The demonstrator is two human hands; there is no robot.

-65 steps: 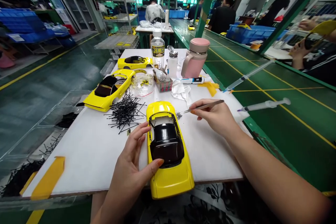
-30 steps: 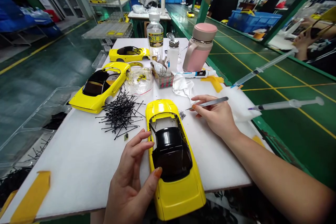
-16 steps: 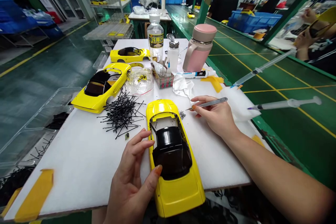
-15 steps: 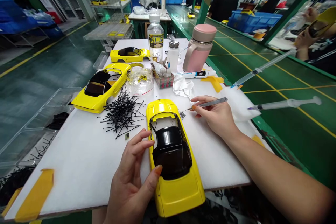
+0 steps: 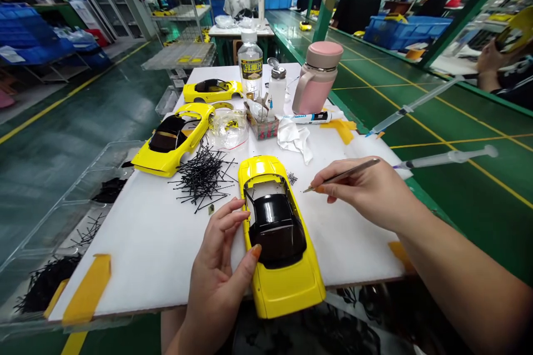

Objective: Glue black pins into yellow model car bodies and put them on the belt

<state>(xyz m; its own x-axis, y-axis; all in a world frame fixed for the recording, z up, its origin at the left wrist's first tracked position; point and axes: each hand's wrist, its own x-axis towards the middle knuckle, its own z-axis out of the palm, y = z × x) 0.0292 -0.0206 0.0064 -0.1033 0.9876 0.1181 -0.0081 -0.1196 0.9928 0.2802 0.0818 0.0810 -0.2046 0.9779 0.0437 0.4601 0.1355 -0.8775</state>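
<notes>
Now my left hand (image 5: 220,266) holds the yellow car (image 5: 287,288) at the table's (image 5: 158,244) near edge. My right hand (image 5: 370,194) pinches tweezers (image 5: 345,173). I should hold the car steady.

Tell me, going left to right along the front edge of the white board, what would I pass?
Yellow tape strip → left hand → yellow model car → right hand, pinching tweezers.

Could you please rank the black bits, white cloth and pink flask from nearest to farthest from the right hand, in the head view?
1. Black bits, near the tweezers tip, left of the right hand.
2. White cloth, farther back, mid-table.
3. Pink flask, at the far end.
</notes>
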